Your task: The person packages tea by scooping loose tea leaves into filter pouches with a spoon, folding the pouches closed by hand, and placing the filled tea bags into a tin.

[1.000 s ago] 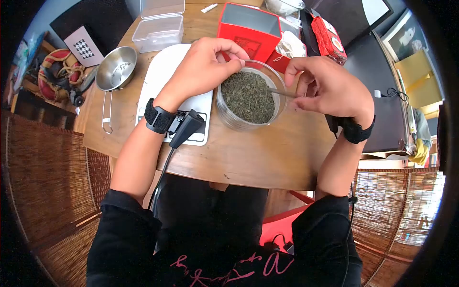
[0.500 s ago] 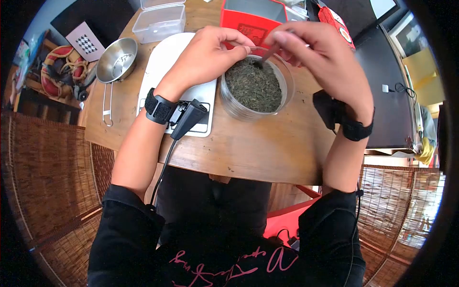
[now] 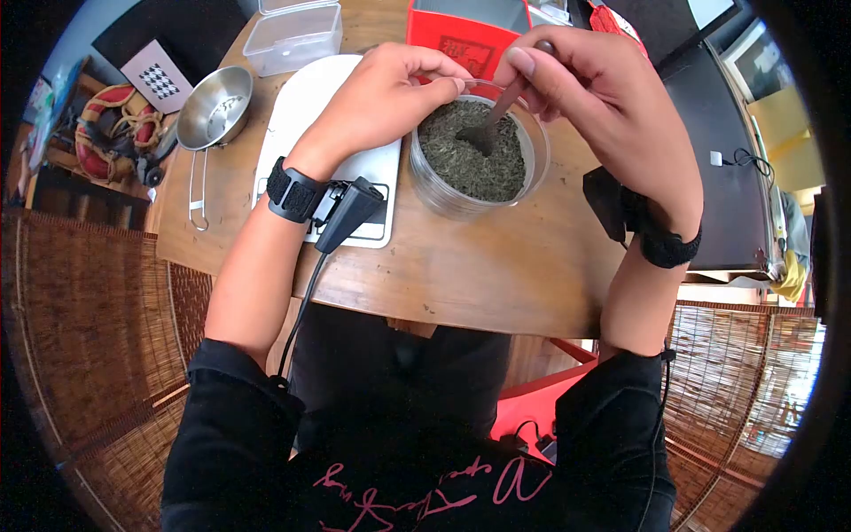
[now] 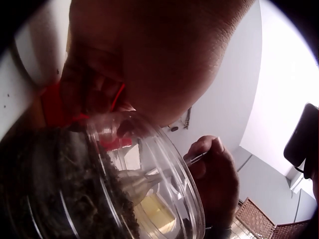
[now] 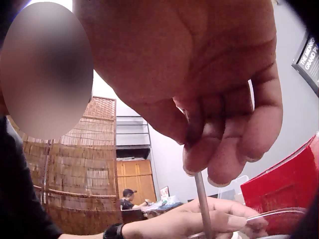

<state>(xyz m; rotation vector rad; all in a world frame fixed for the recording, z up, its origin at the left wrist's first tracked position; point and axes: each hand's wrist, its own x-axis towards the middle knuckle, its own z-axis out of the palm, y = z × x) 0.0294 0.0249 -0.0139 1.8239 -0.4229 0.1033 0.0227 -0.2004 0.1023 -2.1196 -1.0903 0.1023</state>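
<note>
A clear round jar [image 3: 434, 197] stands on the table, filled most of the way with dried, crumbled green leaves [image 3: 470, 173]. My left hand [image 3: 377, 106] pinches its rim at the far left side between thumb and fingers. In my right hand [image 3: 612, 106] is a metal spoon [image 3: 507, 99], gripped by its handle with the thumb on top. The spoon slants down into the jar, its bowl at the surface of the leaves. Through the jar's wall in the left wrist view, the spoon [image 4: 142, 184] shows below the rim.
Left of the jar lies a flat white kitchen scale [image 3: 377, 226], partly under my left forearm. Further left sits a steel pan [image 3: 202, 111] with a few bits inside. Behind are a lidded clear plastic box [image 3: 292, 49] and an open red box [image 3: 452, 44].
My right hand has swung up and over the jar, turning the spoon from nearly level to steep. The spoon's bowl has shifted from the far edge toward the middle of the leaves. The left hand stays at the rim.
</note>
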